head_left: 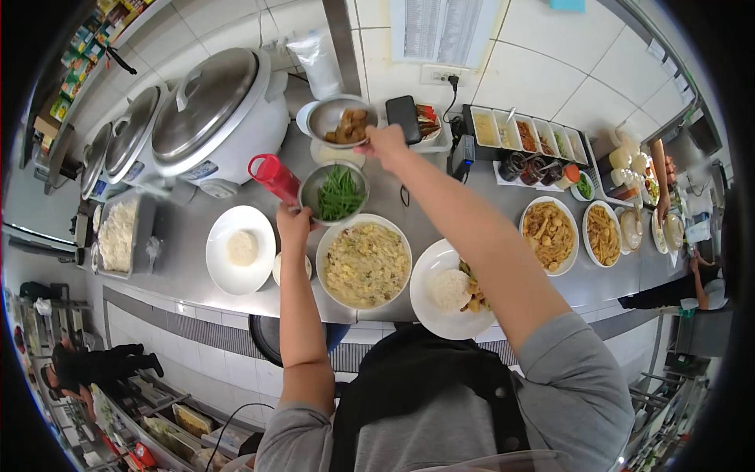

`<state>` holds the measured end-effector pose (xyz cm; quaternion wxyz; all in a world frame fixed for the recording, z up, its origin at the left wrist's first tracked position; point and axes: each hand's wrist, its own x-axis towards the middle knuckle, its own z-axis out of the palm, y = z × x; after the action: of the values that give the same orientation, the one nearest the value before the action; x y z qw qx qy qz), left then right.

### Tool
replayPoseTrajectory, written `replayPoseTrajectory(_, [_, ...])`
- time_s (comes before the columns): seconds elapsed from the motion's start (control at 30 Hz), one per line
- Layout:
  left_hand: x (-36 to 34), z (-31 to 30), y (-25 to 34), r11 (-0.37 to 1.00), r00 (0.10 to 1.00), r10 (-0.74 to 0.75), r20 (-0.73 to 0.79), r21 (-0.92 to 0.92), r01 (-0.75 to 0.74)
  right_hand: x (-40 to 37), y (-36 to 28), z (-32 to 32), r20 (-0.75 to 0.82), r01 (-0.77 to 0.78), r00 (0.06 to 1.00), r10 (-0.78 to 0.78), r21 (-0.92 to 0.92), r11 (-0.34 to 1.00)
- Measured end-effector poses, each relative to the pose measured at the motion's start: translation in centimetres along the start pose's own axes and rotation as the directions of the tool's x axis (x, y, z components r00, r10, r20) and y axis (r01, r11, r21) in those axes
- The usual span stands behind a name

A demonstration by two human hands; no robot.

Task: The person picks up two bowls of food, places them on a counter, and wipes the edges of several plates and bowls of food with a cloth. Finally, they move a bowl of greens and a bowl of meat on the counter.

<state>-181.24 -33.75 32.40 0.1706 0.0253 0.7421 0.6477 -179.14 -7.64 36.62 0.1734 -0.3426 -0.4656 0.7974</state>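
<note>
My left hand (294, 223) is closed on the lower left edge of a steel bowl (310, 193) of cut green scallions (340, 193). Beyond it, my right hand (387, 143) grips the right rim of a second steel bowl (318, 119), which holds brown chunks (348, 126). A small round container (334, 154) shows partly under that second bowl. Just left of the scallions, a red squeeze bottle (275, 178) leans by my left hand. Nearest below the bowls is a large dish of fried rice (366, 264).
White plates with rice mounds (241, 248) (450, 291) flank the fried rice. Big rice cookers (208, 110) line the back left, near a tub of rice (118, 236). Noodle dishes (548, 236), sauce jars (531, 171) and a topping tray (525, 135) stand right. Other people work at both sides.
</note>
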Motion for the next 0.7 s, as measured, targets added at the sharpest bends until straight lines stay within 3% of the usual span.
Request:
replayPoseTrajectory(0.07, [1.6,1.6,0.3,0.993,0.994,0.107,0.023,-0.046,-0.106,-1.4,-2.9,-1.5,0.062,0.101,0.993,-0.100,-0.016,0.995])
replayPoseTrajectory(0.2, [6.9,6.8,1.2,0.987,0.985,0.137,-0.106,-0.069,-0.145,-4.5,-5.5,-4.5,0.029,0.228,0.973,-0.227,-0.067,0.971])
replayPoseTrajectory(0.27, [12.8,8.3,-2.8,0.983,0.964,0.184,-0.193,0.028,-0.182,-6.3,-5.7,-5.8,0.027,0.254,0.967,-0.253,-0.055,0.966])
replayPoseTrajectory(0.3, [13.3,9.0,-2.7,0.982,0.966,0.138,-0.221,-0.098,-0.162,-7.2,-5.7,-6.5,0.024,0.257,0.966,-0.256,-0.048,0.965])
replayPoseTrajectory(0.4, [10.4,9.5,-1.8,0.929,0.984,0.050,-0.172,-0.354,-0.109,-10.1,-5.6,-8.9,0.046,0.243,0.969,-0.242,-0.033,0.969])
replayPoseTrajectory(0.5, [2.9,9.1,-0.6,0.966,0.962,0.167,-0.218,-0.160,-0.204,-12.6,-5.4,-10.6,0.129,0.189,0.976,-0.175,-0.105,0.976])
replayPoseTrajectory(0.63, [-10.6,9.7,0.4,0.821,0.965,0.205,0.166,-0.565,-0.077,-15.2,-3.3,-12.7,0.307,0.200,0.944,-0.123,-0.235,0.951])
replayPoseTrajectory(0.7, [-15.5,8.9,1.7,0.717,0.943,0.102,0.318,-0.680,0.152,-17.1,-3.2,-12.9,0.380,0.137,0.925,-0.015,-0.296,0.945])
